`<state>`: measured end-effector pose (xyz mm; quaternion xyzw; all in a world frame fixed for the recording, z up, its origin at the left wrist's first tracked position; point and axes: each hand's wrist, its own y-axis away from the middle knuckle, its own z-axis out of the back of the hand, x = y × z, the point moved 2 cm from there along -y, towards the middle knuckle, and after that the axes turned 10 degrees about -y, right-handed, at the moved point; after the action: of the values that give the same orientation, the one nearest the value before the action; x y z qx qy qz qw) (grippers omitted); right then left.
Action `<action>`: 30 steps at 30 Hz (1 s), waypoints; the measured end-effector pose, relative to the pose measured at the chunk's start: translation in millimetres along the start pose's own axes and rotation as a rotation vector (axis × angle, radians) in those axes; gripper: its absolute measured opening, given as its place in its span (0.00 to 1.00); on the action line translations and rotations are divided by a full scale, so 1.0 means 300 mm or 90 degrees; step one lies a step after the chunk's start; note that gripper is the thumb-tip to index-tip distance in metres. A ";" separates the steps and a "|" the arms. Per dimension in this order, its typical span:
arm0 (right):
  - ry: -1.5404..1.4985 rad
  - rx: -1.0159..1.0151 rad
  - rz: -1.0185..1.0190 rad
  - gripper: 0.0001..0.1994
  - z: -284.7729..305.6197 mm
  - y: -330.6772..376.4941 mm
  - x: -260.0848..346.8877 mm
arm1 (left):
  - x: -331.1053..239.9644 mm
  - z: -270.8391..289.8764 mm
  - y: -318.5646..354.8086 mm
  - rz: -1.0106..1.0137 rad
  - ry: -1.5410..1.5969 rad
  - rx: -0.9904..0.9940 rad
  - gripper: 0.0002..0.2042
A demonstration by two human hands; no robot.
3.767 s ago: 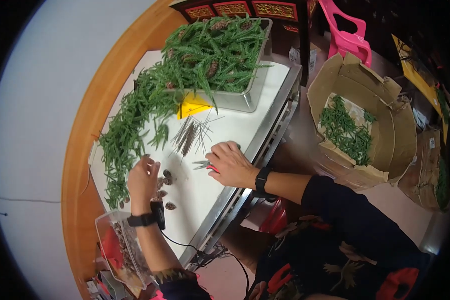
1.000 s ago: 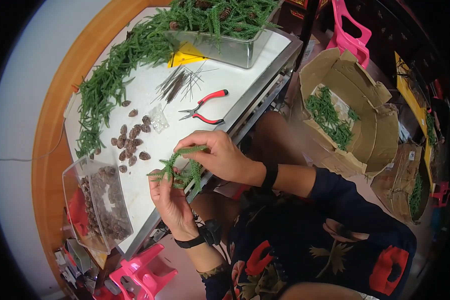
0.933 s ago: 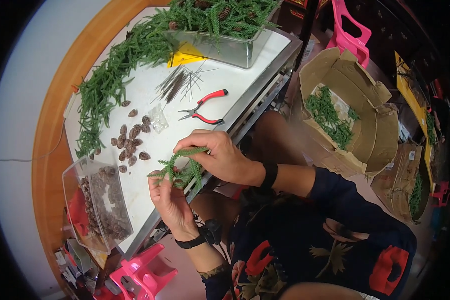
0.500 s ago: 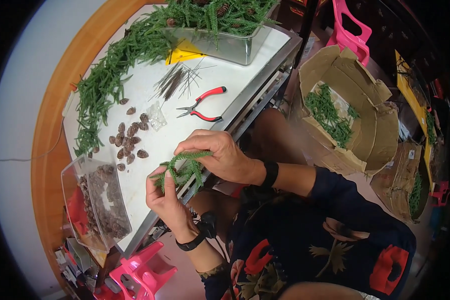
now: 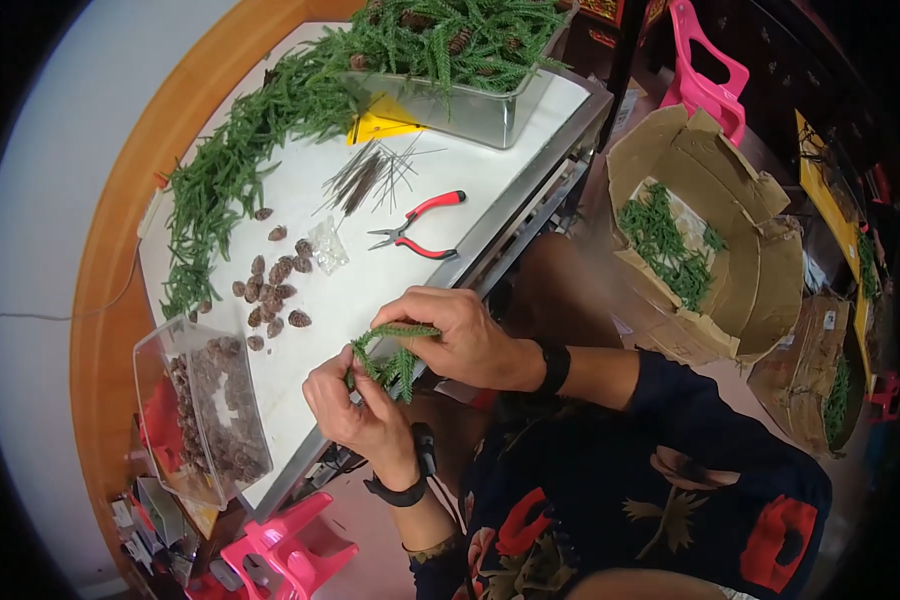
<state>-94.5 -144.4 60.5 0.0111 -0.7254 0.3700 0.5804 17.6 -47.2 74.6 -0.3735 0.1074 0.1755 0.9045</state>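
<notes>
Sprig (image 5: 400, 370) pinched between two hands at the near side of the table (image 5: 330, 300)

Nearest, the left hand (image 5: 362, 412) has thumb and fingers pressed together on the sprig's left part, while the right hand (image 5: 460, 340) pinches its upper part between thumb and fingertips. Whether either also grips a thin wire is too small to tell. To handle this well, one hand should act as a steady anchor while the other bends or guides. A pinch on the stem looks kinder than one on the needles, which could crush or come away. Small, slow turns seem better than pulling, and lifting well clear of the metal rim (image 5: 540, 178) would save the dangling part from snagging.

Just beyond lie loose cones (image 5: 270, 290), a small clear bag (image 5: 327, 247) and pliers (image 5: 415, 230) with handles spread toward the right, all far enough off to leave the fingers room. Farther on, a pile of thin wires (image 5: 365, 180) lies crossed. Farthest, a clear bin (image 5: 480, 120) brims with greenery (image 5: 530, 60).
</notes>
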 end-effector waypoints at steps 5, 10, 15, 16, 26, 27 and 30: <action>-0.065 -0.037 -0.071 0.07 0.004 -0.002 -0.007 | -0.013 -0.023 0.013 0.205 0.239 0.020 0.03; -0.191 -0.020 -0.297 0.08 0.006 0.010 -0.020 | -0.002 -0.028 0.014 0.325 0.453 0.097 0.05; -0.044 -0.007 -0.078 0.08 0.007 0.014 -0.016 | -0.023 -0.017 0.000 0.089 0.116 0.029 0.04; -0.045 -0.007 -0.080 0.08 0.006 0.013 -0.014 | -0.038 -0.011 -0.003 -0.009 -0.016 -0.010 0.04; -0.253 0.088 -0.449 0.04 0.054 -0.013 -0.085 | 0.026 -0.008 0.003 0.350 0.430 0.169 0.07; -0.364 0.126 -0.593 0.03 0.050 -0.007 -0.107 | 0.035 -0.003 -0.008 0.363 0.504 0.170 0.08; -0.484 0.198 -0.617 0.04 0.042 0.008 -0.132 | 0.015 -0.008 -0.016 0.254 0.507 0.202 0.10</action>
<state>-93.0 -165.9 25.0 0.5528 -0.7314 0.1365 0.3752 23.5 -51.0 74.6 -0.2410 0.5411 0.1703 0.7875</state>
